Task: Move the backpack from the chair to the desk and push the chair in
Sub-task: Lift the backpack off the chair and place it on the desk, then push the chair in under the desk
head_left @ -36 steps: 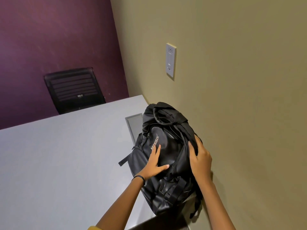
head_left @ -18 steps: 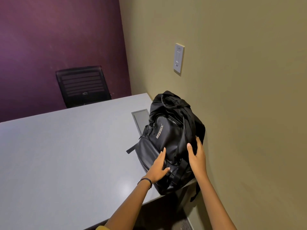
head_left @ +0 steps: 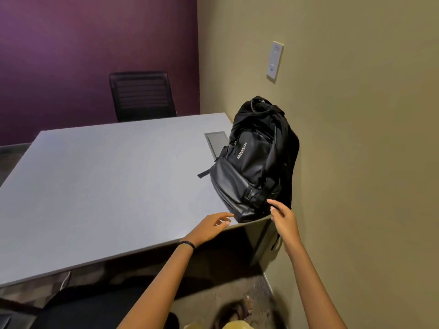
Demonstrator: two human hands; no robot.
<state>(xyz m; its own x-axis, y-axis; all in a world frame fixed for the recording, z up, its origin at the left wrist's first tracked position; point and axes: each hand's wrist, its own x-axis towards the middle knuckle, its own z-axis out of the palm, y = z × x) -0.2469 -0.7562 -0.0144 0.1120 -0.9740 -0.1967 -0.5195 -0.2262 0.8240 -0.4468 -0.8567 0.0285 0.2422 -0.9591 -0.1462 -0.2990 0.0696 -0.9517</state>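
Note:
The black backpack [head_left: 256, 160] stands on the right end of the grey desk [head_left: 99, 186], leaning against the beige wall. Its bottom sits at the desk's near corner and a strap hangs past the edge. My left hand [head_left: 211, 226] hovers over the desk edge just left of the bag's base, fingers apart, holding nothing. My right hand [head_left: 283, 218] is just right of the bag's lower corner, fingers spread, apart from the bag or barely brushing it. The dark seat of a chair [head_left: 90, 305] shows below the desk's near edge.
A second black chair [head_left: 142, 96] stands behind the desk against the purple wall. A grey cable hatch [head_left: 217, 142] lies in the desktop beside the bag. A white wall switch [head_left: 275, 61] is on the beige wall. Carpet and my foot show at the bottom.
Both hands have let go of the backpack and drawn back toward me. The view has pulled back and down, so more of the desk and floor shows.

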